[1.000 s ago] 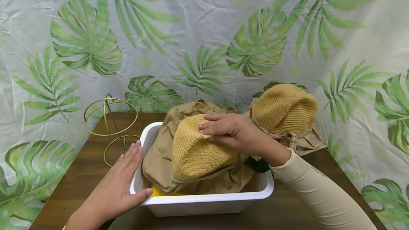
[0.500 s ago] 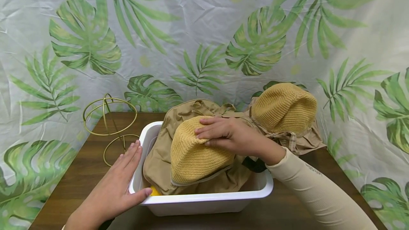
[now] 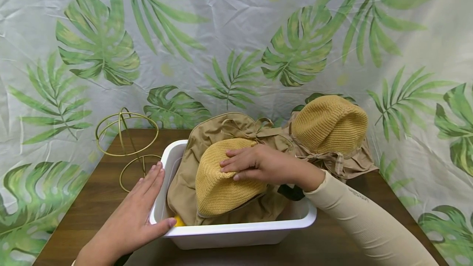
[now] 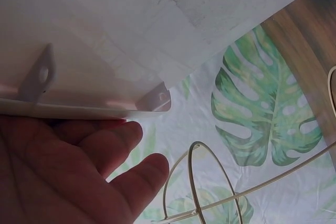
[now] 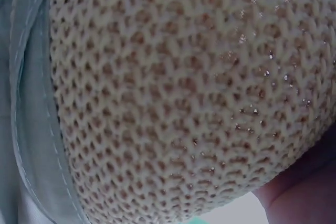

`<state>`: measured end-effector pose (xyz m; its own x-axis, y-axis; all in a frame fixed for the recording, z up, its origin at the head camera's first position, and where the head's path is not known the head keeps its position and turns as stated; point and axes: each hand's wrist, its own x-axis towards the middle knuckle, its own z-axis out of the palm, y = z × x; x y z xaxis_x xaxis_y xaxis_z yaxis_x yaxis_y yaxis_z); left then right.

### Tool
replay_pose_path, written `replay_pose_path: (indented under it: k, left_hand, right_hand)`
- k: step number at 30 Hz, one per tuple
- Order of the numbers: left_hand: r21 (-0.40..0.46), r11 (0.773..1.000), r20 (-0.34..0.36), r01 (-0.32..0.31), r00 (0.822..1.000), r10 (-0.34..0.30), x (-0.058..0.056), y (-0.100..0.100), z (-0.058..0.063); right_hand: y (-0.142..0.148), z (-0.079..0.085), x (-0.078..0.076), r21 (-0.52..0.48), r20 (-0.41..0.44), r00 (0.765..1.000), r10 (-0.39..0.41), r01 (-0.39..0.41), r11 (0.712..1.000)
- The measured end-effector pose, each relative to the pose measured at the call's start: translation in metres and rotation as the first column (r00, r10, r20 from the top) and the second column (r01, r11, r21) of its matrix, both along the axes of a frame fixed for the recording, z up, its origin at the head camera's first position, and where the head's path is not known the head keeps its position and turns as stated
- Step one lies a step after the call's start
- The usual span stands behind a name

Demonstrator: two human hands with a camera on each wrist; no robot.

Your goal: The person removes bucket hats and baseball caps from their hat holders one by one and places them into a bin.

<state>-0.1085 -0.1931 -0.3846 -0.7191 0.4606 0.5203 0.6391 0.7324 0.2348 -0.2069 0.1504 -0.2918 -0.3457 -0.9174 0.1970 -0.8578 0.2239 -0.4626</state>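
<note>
A sun hat with a yellow knitted crown (image 3: 214,188) and a wide tan cloth brim (image 3: 210,128) sits in a white plastic tub (image 3: 240,230). My right hand (image 3: 255,163) rests on top of the crown, fingers extended and pressing a dent into it. Knit fills the right wrist view, with the brim's stitched edge (image 5: 37,103) along its left. My left hand (image 3: 136,212) lies against the tub's left side, thumb over the front corner of the rim. In the left wrist view its fingers (image 4: 115,150) stretch straight beneath the rim (image 4: 105,111).
A gold wire stand (image 3: 127,155) with rings is left of the tub on the dark wooden table (image 3: 88,200). Behind it at right sits a second yellow-crowned hat (image 3: 329,124). Something yellow (image 3: 179,221) shows in the tub's front left corner. A leaf-print cloth (image 3: 236,32) hangs behind.
My right hand has shifted left and down on the crown, which has sunk a little and tilted. More of the brim's tied bow shows. My left hand stays on the tub.
</note>
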Motion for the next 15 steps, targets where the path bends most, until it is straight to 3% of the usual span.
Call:
replay_pose_path:
  k: [7, 15]
  left_hand:
    - [0.003, 1.000, 0.002, 0.005, 1.000, -0.005, 0.000, 0.000, 0.001]
    - [0.008, 1.000, -0.012, 0.012, 1.000, -0.012, 0.000, 0.000, 0.001]
  right_hand:
    - [-0.007, -0.008, -0.001, 0.113, -0.028, 1.000, -0.001, 0.004, 0.994]
    - [-0.013, -0.015, -0.003, 0.168, -0.043, 0.998, 0.038, -0.030, 0.985]
